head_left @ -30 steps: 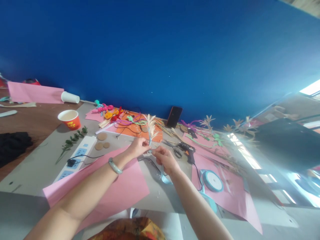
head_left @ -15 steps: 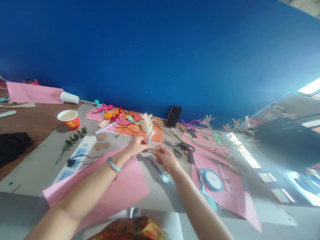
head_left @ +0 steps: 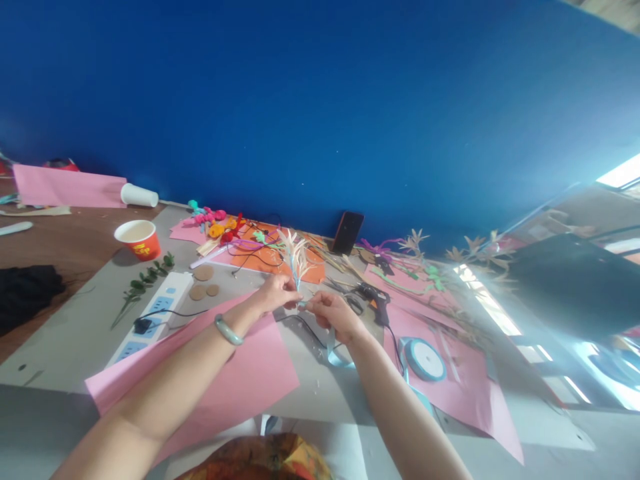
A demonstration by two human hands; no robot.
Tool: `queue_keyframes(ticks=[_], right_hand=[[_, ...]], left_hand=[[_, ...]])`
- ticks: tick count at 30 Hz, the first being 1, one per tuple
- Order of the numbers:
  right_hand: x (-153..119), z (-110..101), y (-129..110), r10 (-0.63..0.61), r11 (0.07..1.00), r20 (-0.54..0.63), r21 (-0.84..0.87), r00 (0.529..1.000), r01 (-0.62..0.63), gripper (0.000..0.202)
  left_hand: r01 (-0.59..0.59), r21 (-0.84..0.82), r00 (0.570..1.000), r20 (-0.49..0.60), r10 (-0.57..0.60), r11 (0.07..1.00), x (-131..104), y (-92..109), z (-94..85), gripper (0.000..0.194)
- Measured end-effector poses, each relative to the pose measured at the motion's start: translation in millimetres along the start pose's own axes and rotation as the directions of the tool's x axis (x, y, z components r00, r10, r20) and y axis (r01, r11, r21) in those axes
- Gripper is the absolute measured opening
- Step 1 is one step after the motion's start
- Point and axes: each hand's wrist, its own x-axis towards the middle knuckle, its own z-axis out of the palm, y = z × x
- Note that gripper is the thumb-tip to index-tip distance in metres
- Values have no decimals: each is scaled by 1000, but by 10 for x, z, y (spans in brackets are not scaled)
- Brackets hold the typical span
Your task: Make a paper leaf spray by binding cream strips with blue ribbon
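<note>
- Two hands are held close together over the middle of the table; the stem (head_left: 299, 284) of a pale flower (head_left: 294, 253) is pinched between the thumb and fingers of the left hand (head_left: 275, 292).
- Light blue ribbon (head_left: 341, 362) is pinched at the fingertips of the right hand (head_left: 333, 312); its slack is hung in a loop below that hand.
- The stem is held nearly upright, its bloom tipped slightly left, and is crossed at its low end by the short stretch of ribbon running rightward; the left hand is placed nearer to the bloom. Whether the ribbon is fixed there cannot be told.
- The grey table (head_left: 70, 340) is partly covered on the near left by pink paper (head_left: 250, 387).
- To the right, scissors (head_left: 355, 304), a glue gun (head_left: 380, 307) and a ribbon spool (head_left: 425, 360) are laid; to the left, a power strip (head_left: 171, 288) and a paper cup (head_left: 146, 250) are placed.
- The far side is closed off by a blue wall (head_left: 320, 100), near which a phone (head_left: 349, 233) is propped.
</note>
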Motion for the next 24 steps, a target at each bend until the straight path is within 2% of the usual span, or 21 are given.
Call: queue_keyframes(ticks=[8, 16, 24], right_hand=[[53, -72, 45, -5, 998, 23, -60, 1000, 6, 28], [39, -91, 41, -34, 997, -20, -75, 999, 33, 25], [39, -108, 108, -66, 996, -7, -67, 998, 65, 27]], left_hand=[[38, 13, 998, 46, -38, 999, -5, 8, 28, 20], [-19, 53, 999, 35, 17, 998, 12, -50, 31, 24], [-64, 6, 997, 35, 64, 998, 40, -93, 16, 22]])
